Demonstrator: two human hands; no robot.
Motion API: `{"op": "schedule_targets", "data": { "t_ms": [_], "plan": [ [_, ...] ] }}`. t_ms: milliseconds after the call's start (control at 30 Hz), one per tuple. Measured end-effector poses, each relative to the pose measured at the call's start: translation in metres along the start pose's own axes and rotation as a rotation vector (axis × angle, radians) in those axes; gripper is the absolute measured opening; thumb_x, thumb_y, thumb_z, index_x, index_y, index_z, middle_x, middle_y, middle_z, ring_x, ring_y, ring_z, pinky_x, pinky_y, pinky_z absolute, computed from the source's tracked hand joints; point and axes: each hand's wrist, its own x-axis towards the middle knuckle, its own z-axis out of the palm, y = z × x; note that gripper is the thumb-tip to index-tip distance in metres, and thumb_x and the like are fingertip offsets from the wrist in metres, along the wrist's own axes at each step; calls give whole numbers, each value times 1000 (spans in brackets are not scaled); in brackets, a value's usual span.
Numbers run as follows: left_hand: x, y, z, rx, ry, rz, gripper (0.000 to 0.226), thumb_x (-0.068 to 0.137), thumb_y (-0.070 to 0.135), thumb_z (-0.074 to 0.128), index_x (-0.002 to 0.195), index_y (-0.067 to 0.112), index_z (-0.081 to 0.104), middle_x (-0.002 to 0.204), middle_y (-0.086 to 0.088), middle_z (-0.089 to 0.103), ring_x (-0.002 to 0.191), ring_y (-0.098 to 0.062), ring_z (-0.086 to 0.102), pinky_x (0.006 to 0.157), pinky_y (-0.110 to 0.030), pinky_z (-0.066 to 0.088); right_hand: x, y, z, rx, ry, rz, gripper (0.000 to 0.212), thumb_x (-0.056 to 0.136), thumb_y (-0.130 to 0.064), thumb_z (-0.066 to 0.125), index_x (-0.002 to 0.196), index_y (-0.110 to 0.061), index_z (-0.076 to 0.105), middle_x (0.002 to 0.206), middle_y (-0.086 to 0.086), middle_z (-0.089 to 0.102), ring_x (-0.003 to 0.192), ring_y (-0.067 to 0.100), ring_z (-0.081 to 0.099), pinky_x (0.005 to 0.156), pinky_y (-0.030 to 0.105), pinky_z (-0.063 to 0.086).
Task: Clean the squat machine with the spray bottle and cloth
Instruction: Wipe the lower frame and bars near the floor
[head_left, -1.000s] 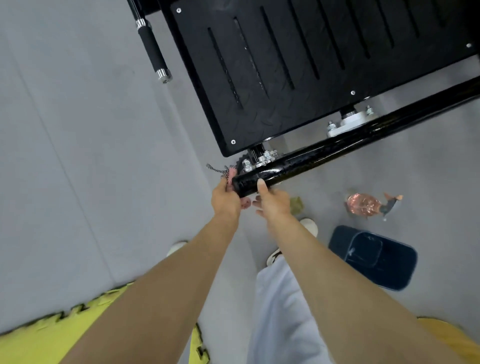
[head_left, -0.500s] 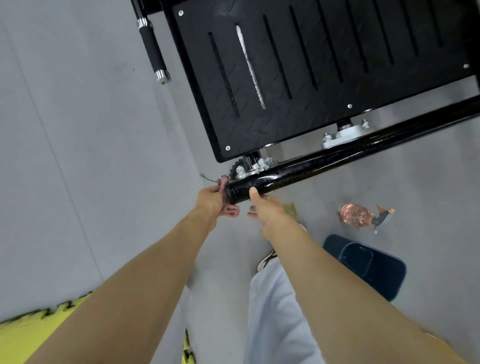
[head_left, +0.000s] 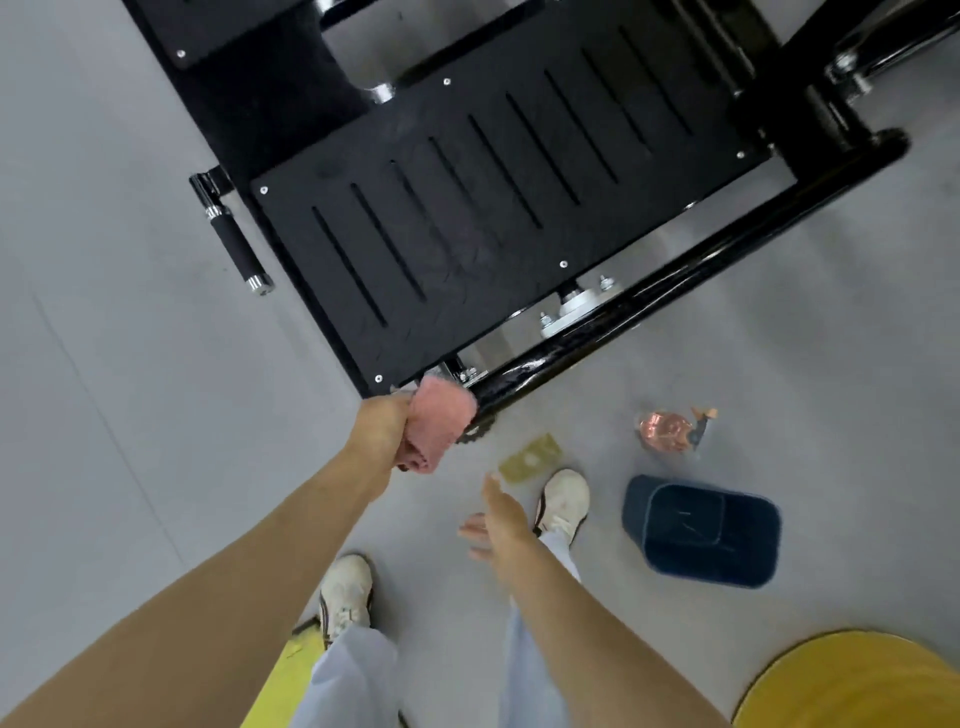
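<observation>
Our left hand (head_left: 382, 428) has its fingers clamped round the pink cloth (head_left: 439, 425), pressed on the near end of the squat machine's black bar (head_left: 613, 332). Our right hand (head_left: 501, 519) hangs free, fingers spread, holding nothing. The spray bottle (head_left: 670, 430) lies on the floor beside the blue bin (head_left: 701, 530).

A pink cloth (head_left: 440, 425) meets the glossy black bar (head_left: 649, 306) below a black, slot-striped footplate (head_left: 467, 223); grey floor (head_left: 130, 364), navy bin (head_left: 701, 530), pink-tinted spray bottle (head_left: 667, 430), white shoes (head_left: 563, 499), yellow mat (head_left: 857, 686).
</observation>
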Motion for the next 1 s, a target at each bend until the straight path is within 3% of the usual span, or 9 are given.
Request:
{"op": "schedule_targets", "data": {
  "t_ms": [133, 233, 300, 400, 500, 600, 767, 867, 1000],
  "plan": [
    [-32, 48, 94, 281, -217, 190, 16, 96, 5, 44, 92, 10, 58, 75, -14, 58, 47, -14, 53, 33, -11, 34, -20, -35, -57, 470, -124, -26, 67, 93, -68, 21, 128, -16, 46, 108, 12, 60, 105, 30, 59, 93, 41, 44],
    [-38, 64, 155, 419, -309, 216, 16, 95, 9, 47, 105, 13, 59, 96, -10, 62, 75, -22, 59, 58, -19, 47, -32, -76, -107, 782, -203, -138, 69, 92, -67, 29, 121, -9, 53, 113, 15, 61, 106, 28, 58, 102, 47, 41],
    [-39, 66, 191, 508, -369, 189, 15, 93, 2, 46, 92, 10, 59, 95, -9, 57, 87, -22, 56, 71, -30, 48, -30, -103, -146, 884, -188, -138, 53, 93, -54, 45, 110, -7, 60, 110, 18, 62, 98, 28, 59, 88, 45, 49],
    [-41, 57, 236, 598, -468, 165, 17, 91, -5, 43, 91, 1, 60, 86, -9, 57, 83, -20, 55, 62, -24, 47, -20, -125, -196, 796, -87, -99, 23, 97, -27, 52, 82, -12, 61, 83, 9, 63, 86, 25, 59, 87, 40, 52],
    [-34, 37, 264, 748, -560, 108, 26, 88, 12, 53, 112, 5, 61, 113, -10, 60, 95, -20, 57, 72, -19, 48, 12, -118, -240, 507, 195, -143, 11, 89, -6, 60, 98, 0, 57, 74, 7, 57, 67, 17, 56, 54, 24, 49],
    [-13, 20, 285, 921, -517, 112, 45, 89, 10, 51, 133, 8, 48, 140, -12, 45, 123, -26, 47, 97, -26, 40, 48, -100, -278, 314, 315, -106, 32, 85, -15, 64, 114, -3, 57, 80, 8, 64, 61, 17, 60, 43, 20, 44],
    [21, 11, 321, 955, -447, 186, 34, 94, -1, 40, 123, -8, 55, 129, -23, 54, 118, -32, 52, 97, -32, 43, 104, -90, -311, 199, 425, -27, 68, 85, -66, 49, 107, -4, 61, 88, 7, 69, 81, 24, 64, 73, 32, 49],
    [45, 10, 340, 943, -401, 228, 33, 98, 6, 38, 124, -4, 56, 126, -21, 57, 116, -33, 54, 95, -33, 44, 132, -84, -313, 87, 453, -72, 43, 91, -48, 55, 93, -7, 68, 65, 2, 71, 46, 12, 58, 47, 27, 44],
    [71, 5, 353, 973, -386, 215, 33, 96, 5, 39, 123, -6, 56, 123, -25, 58, 116, -36, 54, 97, -36, 44, 154, -88, -314, 47, 416, -137, 22, 95, -25, 53, 97, -5, 60, 67, 6, 67, 38, 10, 54, 44, 24, 48]
  ]
}}
